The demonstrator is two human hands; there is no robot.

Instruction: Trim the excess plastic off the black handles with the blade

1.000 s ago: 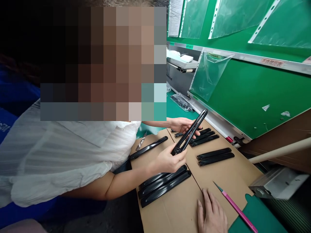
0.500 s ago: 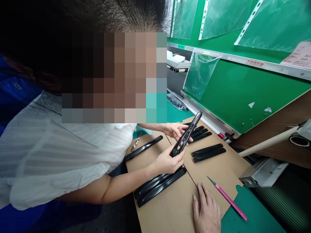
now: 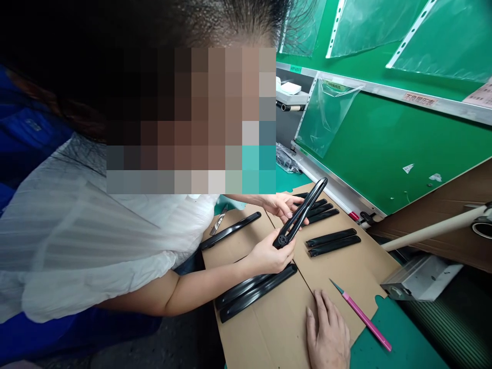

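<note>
Tipped slightly further toward the green board than half a second ago, a forked black plastic part [image 3: 300, 212] stands at a slant above a brown cardboard sheet [image 3: 338, 274], held by a co-worker in a white blouse [image 3: 77, 241]. The co-worker's nearer hand [image 3: 269, 259] wraps the end with the round hub, and the far hand [image 3: 282, 205] curls around the part's upper length, its fingers closed on it.

The camera wearer's right hand [image 3: 328, 333] lies flat on the cardboard, fingers loosely apart and holding nothing, just beside a pink craft knife [image 3: 363, 320] that it does not touch. The wearer's left hand is out of view.

Glossy black plastic bars lie on the cardboard in groups: a pair [image 3: 332, 243] right of the held part, several [image 3: 321, 210] beneath the far hand, a pair [image 3: 255, 292] below the nearer hand, and a single bar [image 3: 230, 230] on the left beside a small metal-bladed tool [image 3: 218, 223]. Behind them rises a green board [image 3: 384, 154] with clear plastic sleeves [image 3: 326, 118] hanging on it.
</note>
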